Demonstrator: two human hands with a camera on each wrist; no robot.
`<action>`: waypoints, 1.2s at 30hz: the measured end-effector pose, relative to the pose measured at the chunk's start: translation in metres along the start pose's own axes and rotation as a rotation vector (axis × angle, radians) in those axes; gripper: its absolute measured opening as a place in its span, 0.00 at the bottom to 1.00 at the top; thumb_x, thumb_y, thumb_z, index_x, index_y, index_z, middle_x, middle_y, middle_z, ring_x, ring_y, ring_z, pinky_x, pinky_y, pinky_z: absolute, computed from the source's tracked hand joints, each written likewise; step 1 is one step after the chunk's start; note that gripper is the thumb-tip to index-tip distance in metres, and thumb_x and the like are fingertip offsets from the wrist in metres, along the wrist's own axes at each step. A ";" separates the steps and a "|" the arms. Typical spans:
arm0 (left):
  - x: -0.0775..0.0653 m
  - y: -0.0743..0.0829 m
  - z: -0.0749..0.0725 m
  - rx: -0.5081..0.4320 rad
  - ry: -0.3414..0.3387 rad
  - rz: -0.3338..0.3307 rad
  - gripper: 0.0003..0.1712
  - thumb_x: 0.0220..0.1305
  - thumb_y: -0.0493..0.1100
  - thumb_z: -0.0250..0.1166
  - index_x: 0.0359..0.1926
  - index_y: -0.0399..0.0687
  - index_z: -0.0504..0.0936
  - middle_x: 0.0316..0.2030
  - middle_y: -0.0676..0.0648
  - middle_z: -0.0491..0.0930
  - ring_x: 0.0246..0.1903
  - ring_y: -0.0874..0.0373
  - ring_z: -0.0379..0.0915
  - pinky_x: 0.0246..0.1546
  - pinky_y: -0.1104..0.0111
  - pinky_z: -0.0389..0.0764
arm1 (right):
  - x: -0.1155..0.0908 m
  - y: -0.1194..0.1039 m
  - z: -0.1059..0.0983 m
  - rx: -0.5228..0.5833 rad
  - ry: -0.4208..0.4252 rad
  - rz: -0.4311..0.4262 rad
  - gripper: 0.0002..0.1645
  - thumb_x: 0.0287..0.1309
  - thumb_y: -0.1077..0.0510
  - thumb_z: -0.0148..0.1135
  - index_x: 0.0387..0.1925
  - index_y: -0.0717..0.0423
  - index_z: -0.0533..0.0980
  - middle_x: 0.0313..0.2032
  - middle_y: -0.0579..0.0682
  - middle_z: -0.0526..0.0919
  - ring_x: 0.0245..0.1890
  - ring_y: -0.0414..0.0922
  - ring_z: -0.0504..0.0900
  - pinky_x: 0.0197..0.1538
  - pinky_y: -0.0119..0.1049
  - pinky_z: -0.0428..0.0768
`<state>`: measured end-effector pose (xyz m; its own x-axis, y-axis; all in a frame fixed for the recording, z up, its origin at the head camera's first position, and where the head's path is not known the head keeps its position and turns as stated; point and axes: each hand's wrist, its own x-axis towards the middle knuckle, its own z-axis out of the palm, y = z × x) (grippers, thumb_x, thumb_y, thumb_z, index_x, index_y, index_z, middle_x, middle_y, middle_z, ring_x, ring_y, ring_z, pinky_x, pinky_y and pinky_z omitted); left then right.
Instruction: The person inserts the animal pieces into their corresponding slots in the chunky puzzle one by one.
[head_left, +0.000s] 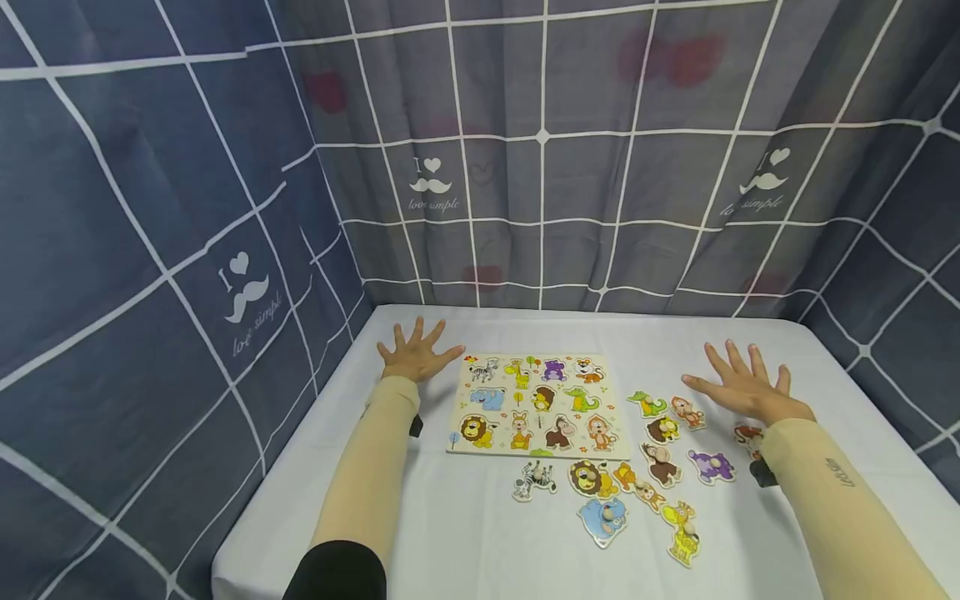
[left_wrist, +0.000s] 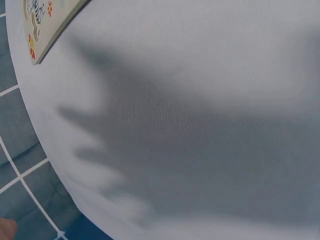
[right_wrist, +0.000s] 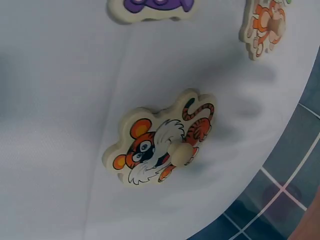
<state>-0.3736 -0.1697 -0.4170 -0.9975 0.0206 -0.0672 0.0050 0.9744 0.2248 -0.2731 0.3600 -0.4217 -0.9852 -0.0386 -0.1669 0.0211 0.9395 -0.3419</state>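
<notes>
With fingers spread, my left hand [head_left: 414,357] hovers by the upper left corner of a wooden animal puzzle board [head_left: 468,429], casting a shadow in the left wrist view. My right hand [head_left: 750,390], also spread and holding nothing, is raised at the right, above the loose pieces. Beneath its wrist lies a tiger puzzle piece [right_wrist: 165,137] with a round knob. Near it are a purple hippo piece [head_left: 711,467] and a monkey piece [head_left: 687,412]. Crocodile [head_left: 648,404], hedgehog [head_left: 663,429] and gorilla [head_left: 661,465] pieces lie right of the board.
Below the board lie zebra [head_left: 535,481], lion [head_left: 592,479], elephant [head_left: 603,521], kangaroo [head_left: 647,493] and giraffe [head_left: 682,533] pieces. A white cloth [head_left: 450,533] covers the table. Dark checked curtains [head_left: 502,183] stand along the back and both sides.
</notes>
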 end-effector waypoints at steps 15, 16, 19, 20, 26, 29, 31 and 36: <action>0.000 0.000 0.002 0.021 0.001 0.026 0.54 0.56 0.86 0.42 0.79 0.73 0.44 0.81 0.45 0.36 0.77 0.30 0.24 0.68 0.27 0.32 | 0.002 -0.003 0.011 0.008 -0.020 0.016 0.63 0.61 0.18 0.38 0.79 0.52 0.33 0.76 0.69 0.24 0.71 0.72 0.14 0.60 0.76 0.13; 0.000 0.000 0.002 0.022 0.000 0.029 0.54 0.56 0.86 0.41 0.79 0.73 0.44 0.81 0.44 0.36 0.77 0.30 0.24 0.69 0.28 0.32 | 0.002 -0.003 0.012 0.009 -0.021 0.016 0.63 0.61 0.18 0.38 0.79 0.52 0.33 0.76 0.69 0.24 0.71 0.72 0.14 0.60 0.76 0.13; 0.001 -0.001 0.003 0.017 -0.003 0.044 0.53 0.58 0.85 0.42 0.79 0.71 0.45 0.81 0.43 0.39 0.77 0.30 0.27 0.71 0.30 0.35 | 0.003 -0.002 0.014 0.006 -0.015 0.010 0.62 0.62 0.18 0.38 0.79 0.52 0.34 0.76 0.69 0.24 0.71 0.72 0.15 0.60 0.76 0.13; 0.002 -0.001 0.003 0.015 -0.004 0.051 0.53 0.59 0.84 0.42 0.79 0.71 0.45 0.81 0.42 0.39 0.77 0.29 0.27 0.72 0.31 0.36 | 0.004 -0.002 0.015 0.005 -0.012 0.007 0.62 0.62 0.19 0.38 0.79 0.53 0.34 0.76 0.69 0.24 0.71 0.72 0.15 0.60 0.76 0.13; 0.002 -0.004 0.006 -0.002 -0.032 0.068 0.51 0.60 0.83 0.42 0.79 0.71 0.46 0.80 0.41 0.41 0.78 0.31 0.28 0.73 0.33 0.37 | 0.007 -0.004 0.020 -0.004 -0.003 -0.011 0.61 0.62 0.20 0.41 0.79 0.54 0.38 0.76 0.70 0.26 0.72 0.71 0.16 0.61 0.78 0.17; 0.001 -0.004 0.006 -0.035 -0.061 0.094 0.51 0.61 0.83 0.42 0.79 0.69 0.47 0.80 0.41 0.41 0.78 0.34 0.29 0.73 0.33 0.37 | 0.007 -0.005 0.022 -0.001 -0.002 -0.011 0.61 0.62 0.20 0.41 0.79 0.55 0.39 0.76 0.70 0.26 0.72 0.72 0.17 0.61 0.78 0.18; 0.000 -0.003 0.005 -0.052 -0.082 0.120 0.51 0.61 0.82 0.42 0.80 0.68 0.47 0.80 0.40 0.42 0.79 0.36 0.30 0.73 0.34 0.39 | 0.007 -0.005 0.023 0.002 0.000 -0.010 0.61 0.62 0.20 0.43 0.79 0.55 0.40 0.76 0.71 0.26 0.72 0.72 0.17 0.62 0.79 0.19; 0.000 -0.001 0.004 -0.075 -0.126 0.177 0.50 0.64 0.80 0.44 0.80 0.66 0.47 0.80 0.40 0.43 0.79 0.41 0.32 0.74 0.36 0.44 | 0.007 -0.009 0.024 0.007 0.011 -0.018 0.61 0.62 0.22 0.46 0.79 0.57 0.42 0.76 0.71 0.27 0.73 0.72 0.19 0.63 0.79 0.21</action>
<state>-0.3729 -0.1697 -0.4208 -0.9649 0.2221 -0.1401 0.1691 0.9338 0.3154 -0.2763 0.3435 -0.4422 -0.9873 -0.0513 -0.1505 0.0048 0.9364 -0.3510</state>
